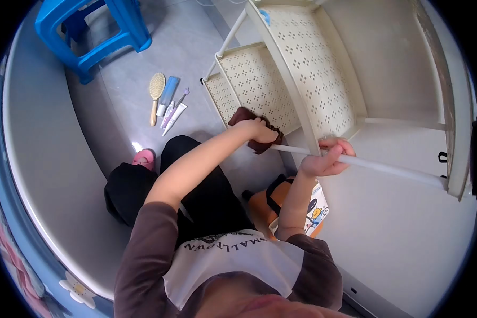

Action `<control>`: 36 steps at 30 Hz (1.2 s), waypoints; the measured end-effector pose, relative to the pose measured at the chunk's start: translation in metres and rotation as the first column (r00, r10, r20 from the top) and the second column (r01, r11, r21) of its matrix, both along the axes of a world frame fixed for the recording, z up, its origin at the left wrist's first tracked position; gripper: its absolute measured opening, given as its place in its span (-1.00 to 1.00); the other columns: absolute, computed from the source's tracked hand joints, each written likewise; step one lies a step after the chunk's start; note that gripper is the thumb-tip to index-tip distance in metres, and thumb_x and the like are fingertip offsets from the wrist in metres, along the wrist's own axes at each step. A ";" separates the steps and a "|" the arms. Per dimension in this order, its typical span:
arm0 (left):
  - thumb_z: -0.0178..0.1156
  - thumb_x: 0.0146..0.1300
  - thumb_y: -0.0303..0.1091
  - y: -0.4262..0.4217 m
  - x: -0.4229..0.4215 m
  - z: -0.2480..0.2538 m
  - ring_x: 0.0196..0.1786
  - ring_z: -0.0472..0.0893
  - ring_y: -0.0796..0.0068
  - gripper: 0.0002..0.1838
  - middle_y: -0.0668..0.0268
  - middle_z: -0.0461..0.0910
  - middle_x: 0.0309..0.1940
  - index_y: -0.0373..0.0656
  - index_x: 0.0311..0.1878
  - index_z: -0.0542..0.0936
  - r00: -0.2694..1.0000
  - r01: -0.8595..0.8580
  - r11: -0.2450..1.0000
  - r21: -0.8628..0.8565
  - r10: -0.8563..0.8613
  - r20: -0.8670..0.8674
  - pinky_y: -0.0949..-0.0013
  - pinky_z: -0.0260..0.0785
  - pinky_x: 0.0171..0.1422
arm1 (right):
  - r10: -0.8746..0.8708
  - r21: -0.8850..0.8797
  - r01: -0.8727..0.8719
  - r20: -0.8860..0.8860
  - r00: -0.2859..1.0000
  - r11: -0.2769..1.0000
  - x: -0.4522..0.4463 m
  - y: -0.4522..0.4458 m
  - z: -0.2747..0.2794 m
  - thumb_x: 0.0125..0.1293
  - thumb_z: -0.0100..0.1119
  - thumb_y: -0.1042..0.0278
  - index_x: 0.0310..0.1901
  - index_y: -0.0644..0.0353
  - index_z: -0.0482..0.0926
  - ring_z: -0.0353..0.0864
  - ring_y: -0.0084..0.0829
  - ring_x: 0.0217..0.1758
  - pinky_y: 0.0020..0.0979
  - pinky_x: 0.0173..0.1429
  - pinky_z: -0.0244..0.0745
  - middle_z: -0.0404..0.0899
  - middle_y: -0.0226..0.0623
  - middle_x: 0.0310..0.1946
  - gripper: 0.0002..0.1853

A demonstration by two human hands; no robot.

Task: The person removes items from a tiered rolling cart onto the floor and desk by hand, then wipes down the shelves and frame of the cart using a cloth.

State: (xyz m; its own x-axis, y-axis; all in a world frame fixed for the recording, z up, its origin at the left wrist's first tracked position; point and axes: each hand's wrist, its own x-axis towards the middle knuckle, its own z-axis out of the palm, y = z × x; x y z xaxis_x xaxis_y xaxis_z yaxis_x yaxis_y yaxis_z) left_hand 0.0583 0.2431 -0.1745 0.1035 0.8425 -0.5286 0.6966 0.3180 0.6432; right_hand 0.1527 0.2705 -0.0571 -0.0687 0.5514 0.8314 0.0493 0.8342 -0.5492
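Observation:
My left hand (257, 131) is closed on a dark brown cloth (243, 115), beside the lower tier of a cream shelf rack (315, 69). The cloth lies against the end of a white pole (392, 169) of the rack. The fingers of my right hand (328, 159) are wrapped round this pole, close to the corner of the large perforated tier. Part of the pole is hidden behind that hand.
A hairbrush (157, 87), a blue bottle (169, 90), a white tube (175, 117) and a toothbrush (183, 96) lie on the grey floor. A blue stool (95, 40) stands upper left. An orange bag (265, 204) is below the rack, and a curved white wall is at left.

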 end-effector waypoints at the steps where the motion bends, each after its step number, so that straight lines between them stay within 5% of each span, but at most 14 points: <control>1: -0.34 0.18 0.00 0.003 -0.002 0.001 0.12 0.23 0.08 -0.43 0.03 0.27 0.08 -0.18 0.07 0.40 0.995 -0.024 0.999 -0.036 0.027 0.095 0.28 0.06 0.17 | 0.001 0.022 -0.001 0.009 1.000 1.000 0.000 0.001 0.001 0.24 -0.19 0.36 -0.30 0.24 0.26 0.25 -0.51 -0.61 -0.51 -0.44 0.20 0.31 -0.32 -0.75 -0.87; 5: -0.26 0.16 -0.05 0.017 -0.020 0.003 -0.10 0.46 0.23 -0.51 0.15 0.51 -0.13 -0.15 0.00 0.43 0.873 -0.084 0.973 -0.213 0.175 0.455 0.35 0.28 -0.01 | 0.033 -0.039 -0.034 -0.010 0.999 0.999 -0.001 -0.003 0.002 0.23 -0.19 0.39 -0.30 0.24 0.27 0.25 -0.53 -0.61 -0.54 -0.46 0.19 0.33 -0.31 -0.72 -0.89; 7: -0.19 0.15 -0.09 0.024 -0.024 -0.025 -0.05 0.43 0.22 -0.50 0.07 0.45 -0.07 -0.28 0.01 0.38 0.701 -0.527 0.849 -0.039 0.459 0.546 0.32 0.24 0.08 | 0.036 -0.048 -0.036 -0.013 0.999 0.998 0.000 -0.003 0.002 0.22 -0.18 0.40 -0.30 0.24 0.27 0.26 -0.54 -0.60 -0.55 -0.47 0.18 0.34 -0.31 -0.70 -0.90; 9: -0.18 0.17 -0.11 0.016 -0.051 -0.003 0.00 0.39 0.24 -0.55 0.08 0.42 -0.08 -0.27 -0.03 0.38 0.241 -0.693 0.704 -0.155 0.429 0.870 0.27 0.20 0.14 | 0.054 -0.011 -0.054 0.012 0.998 0.998 0.003 0.000 0.000 0.23 -0.18 0.40 -0.29 0.24 0.27 0.26 -0.54 -0.60 -0.55 -0.47 0.18 0.34 -0.31 -0.71 -0.89; 11: -0.20 0.22 -0.06 0.009 -0.067 0.040 0.03 0.36 0.24 -0.51 0.12 0.41 -0.04 -0.24 0.07 0.29 -0.314 -0.756 0.371 -0.540 0.519 0.795 0.22 0.14 0.19 | 0.065 0.002 -0.065 0.029 0.997 0.998 0.005 0.002 -0.002 0.23 -0.18 0.39 -0.29 0.24 0.27 0.26 -0.53 -0.60 -0.55 -0.47 0.18 0.34 -0.31 -0.71 -0.89; 16: -0.31 0.24 0.12 -0.005 -0.086 0.069 -0.08 0.39 0.35 -0.35 0.16 0.46 -0.14 -0.35 -0.02 0.38 -0.138 -0.969 0.150 -0.197 0.333 0.933 0.43 0.11 0.14 | 0.072 -0.031 -0.072 0.013 0.997 0.997 0.004 0.001 0.000 0.22 -0.17 0.38 -0.30 0.24 0.28 0.26 -0.51 -0.59 -0.51 -0.44 0.20 0.34 -0.31 -0.70 -0.88; 17: -0.28 0.22 0.11 0.016 -0.092 0.015 -0.08 0.43 0.22 -0.37 0.05 0.49 -0.20 -0.36 -0.07 0.41 0.028 -0.996 0.087 -0.026 0.566 0.824 0.40 0.13 0.13 | 0.054 -0.017 -0.054 0.017 0.998 0.998 0.005 0.002 -0.001 0.22 -0.17 0.38 -0.30 0.24 0.28 0.26 -0.51 -0.59 -0.50 -0.44 0.20 0.35 -0.30 -0.70 -0.88; 20: -0.28 0.19 -0.01 0.030 -0.074 0.022 0.15 0.27 -0.01 -0.41 -0.17 0.33 0.03 -0.39 -0.01 0.37 0.370 -0.884 0.156 0.442 0.810 0.455 0.22 0.03 0.22 | 0.030 0.001 -0.030 0.013 0.999 1.000 0.002 0.002 -0.002 0.23 -0.16 0.36 -0.31 0.24 0.28 0.25 -0.50 -0.60 -0.49 -0.42 0.18 0.34 -0.30 -0.72 -0.87; 23: -0.29 0.19 -0.02 0.072 -0.072 -0.028 0.19 0.19 -0.07 -0.37 -0.23 0.28 0.06 -0.48 0.04 0.29 0.365 -0.657 0.436 0.615 0.898 -0.247 0.16 -0.07 0.27 | 0.017 -0.015 -0.017 0.013 1.000 1.000 0.003 0.002 -0.001 0.24 -0.17 0.33 -0.31 0.24 0.28 0.23 -0.50 -0.60 -0.47 -0.40 0.17 0.33 -0.30 -0.75 -0.85; 26: -0.29 0.19 -0.02 0.091 -0.069 -0.040 0.18 0.22 -0.04 -0.38 -0.24 0.29 0.03 -0.47 0.01 0.33 0.367 -0.678 0.488 0.549 0.872 -0.322 0.17 -0.05 0.25 | -0.027 0.011 0.027 0.043 0.999 1.000 0.004 0.003 -0.001 0.24 -0.18 0.31 -0.30 0.23 0.29 0.22 -0.50 -0.60 -0.45 -0.38 0.15 0.31 -0.31 -0.78 -0.84; 28: -0.25 0.19 0.00 0.063 -0.072 0.005 0.15 0.25 -0.02 -0.39 -0.21 0.31 0.02 -0.46 -0.03 0.34 0.205 -0.954 0.101 0.281 0.907 0.369 0.19 -0.01 0.23 | -0.027 0.035 0.025 0.049 0.998 0.999 0.003 0.003 -0.001 0.24 -0.17 0.31 -0.30 0.23 0.29 0.22 -0.50 -0.60 -0.45 -0.38 0.14 0.32 -0.31 -0.77 -0.84; 30: -0.18 0.19 -0.03 0.045 -0.073 0.017 0.05 0.32 0.09 -0.45 -0.09 0.39 -0.09 -0.44 -0.09 0.36 -0.149 -0.986 -0.152 -0.069 0.621 0.770 0.24 0.09 0.16 | -0.027 0.050 0.025 0.041 0.999 0.998 0.002 0.003 0.000 0.24 -0.17 0.30 -0.31 0.22 0.29 0.22 -0.49 -0.59 -0.46 -0.38 0.14 0.32 -0.31 -0.77 -0.84; 33: -0.25 0.24 -0.04 0.004 -0.041 0.041 -0.09 0.44 0.35 -0.52 0.20 0.48 -0.19 -0.28 -0.10 0.42 -0.348 -0.924 -0.167 -0.343 0.003 0.937 0.31 0.26 0.06 | -0.020 0.059 0.018 0.025 0.999 0.998 0.000 0.002 0.000 0.24 -0.17 0.29 -0.32 0.22 0.30 0.23 -0.49 -0.60 -0.46 -0.39 0.15 0.32 -0.32 -0.76 -0.84; 36: -0.31 0.24 -0.01 -0.021 -0.022 0.027 -0.10 0.47 0.30 -0.49 0.18 0.49 -0.18 -0.25 -0.07 0.41 -0.173 -0.983 -0.086 -0.159 0.196 0.965 0.28 0.30 0.02 | -0.050 0.069 0.049 0.012 0.999 0.996 0.001 0.003 0.001 0.21 -0.15 0.29 -0.35 0.24 0.30 0.23 -0.49 -0.63 -0.49 -0.44 0.14 0.31 -0.32 -0.76 -0.83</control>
State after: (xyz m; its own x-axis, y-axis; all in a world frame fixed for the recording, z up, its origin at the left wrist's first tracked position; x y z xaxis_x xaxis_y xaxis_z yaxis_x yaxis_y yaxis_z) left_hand 0.0364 0.2216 -0.1480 -0.8740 0.4640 -0.1442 -0.4001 -0.5190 0.7554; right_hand 0.1538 0.2732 -0.0558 -0.0546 0.4962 0.8665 0.0985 0.8662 -0.4899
